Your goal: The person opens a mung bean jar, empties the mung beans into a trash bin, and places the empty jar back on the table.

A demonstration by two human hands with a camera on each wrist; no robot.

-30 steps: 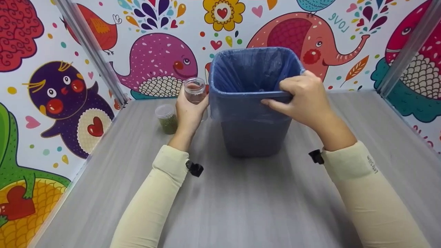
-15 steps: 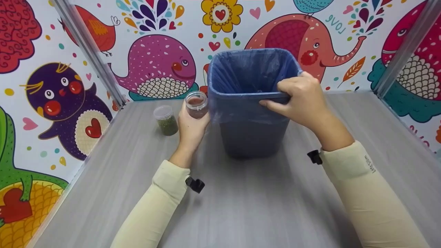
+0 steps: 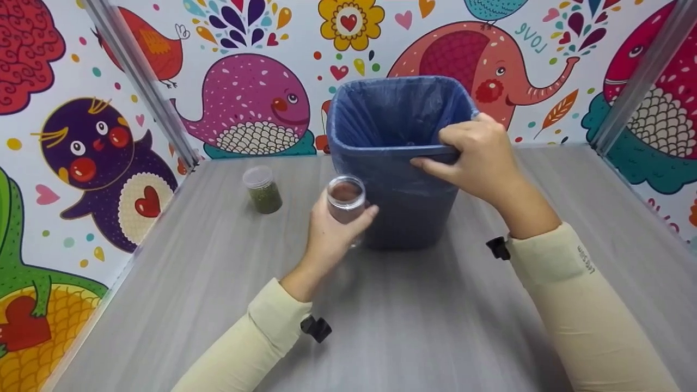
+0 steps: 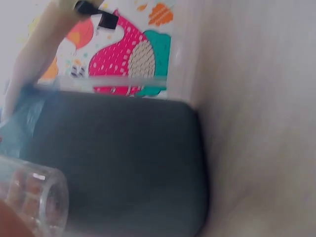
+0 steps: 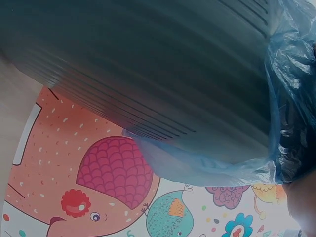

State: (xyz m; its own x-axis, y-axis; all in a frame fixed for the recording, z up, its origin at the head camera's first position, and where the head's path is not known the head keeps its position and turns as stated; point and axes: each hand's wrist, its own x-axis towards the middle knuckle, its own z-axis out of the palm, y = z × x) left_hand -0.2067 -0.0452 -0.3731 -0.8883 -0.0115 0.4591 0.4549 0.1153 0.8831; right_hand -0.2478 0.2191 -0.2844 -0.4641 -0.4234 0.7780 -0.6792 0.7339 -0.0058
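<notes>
A clear, lidless jar (image 3: pixel 346 204) is held upright in my left hand (image 3: pixel 328 235), thumb and fingers around its sides. It appears empty, and fingers show through its wall in the left wrist view. My right hand (image 3: pixel 482 155) grips the front right rim of a dark grey trash bin (image 3: pixel 411 220), thumb outside and fingers over the edge. A translucent blue trash bag (image 3: pixel 381 117) lines the bin and folds down over its rim. The held jar is just in front of the bin's left side; whether they touch, I cannot tell. The bin's bottom inside is not visible.
Left of the bin, a clear jar with a pale lid and green contents (image 3: pixel 264 193) stands on the grey wood-grain table (image 3: pixel 218 272). Cartoon-printed walls (image 3: pixel 261 103) close off the back and sides, with metal posts (image 3: pixel 139 81) at the corners.
My left hand has brought the clear jar down and toward me, then rightward from beside the bin to in front of its left side. My right hand stays on the rim.
</notes>
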